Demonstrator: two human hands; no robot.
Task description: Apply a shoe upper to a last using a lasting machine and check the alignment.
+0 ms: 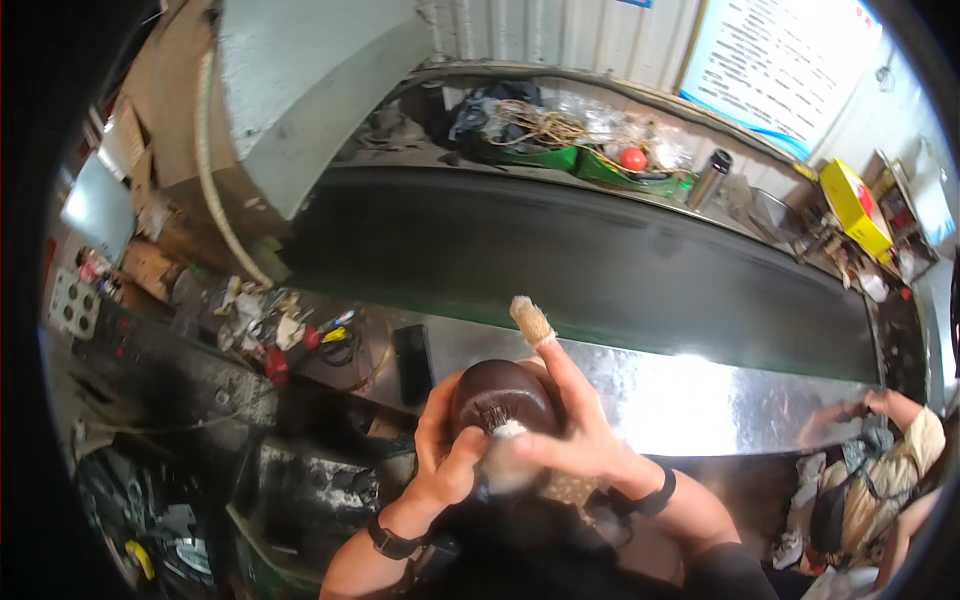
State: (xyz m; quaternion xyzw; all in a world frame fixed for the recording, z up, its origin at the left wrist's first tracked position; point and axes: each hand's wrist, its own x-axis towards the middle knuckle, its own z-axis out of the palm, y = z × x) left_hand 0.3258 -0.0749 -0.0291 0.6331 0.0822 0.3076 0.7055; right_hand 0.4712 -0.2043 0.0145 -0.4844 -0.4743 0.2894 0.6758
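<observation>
Close to my body, I hold a dark brown, rounded, leathery piece (505, 390) between both hands. Its near edge is gathered into small pleats beside a whitish patch. My left hand (447, 455) wraps round its left side, with the thumb on the near edge. My right hand (585, 435) grips the right side, its thumb pressing by the whitish patch. The right index finger, covered in a tan wrap (531, 320), points away from the piece over the metal ledge (640, 390). The underside of the piece is hidden.
A dark conveyor belt (560, 250) runs beyond the ledge. A black phone (411, 365) lies left of my hands, near scattered tools and scraps (290, 335). Green trays (530, 155), a flask (709, 180) and a yellow box (856, 208) line the far side. Another person's arm (890, 408) reaches in at right.
</observation>
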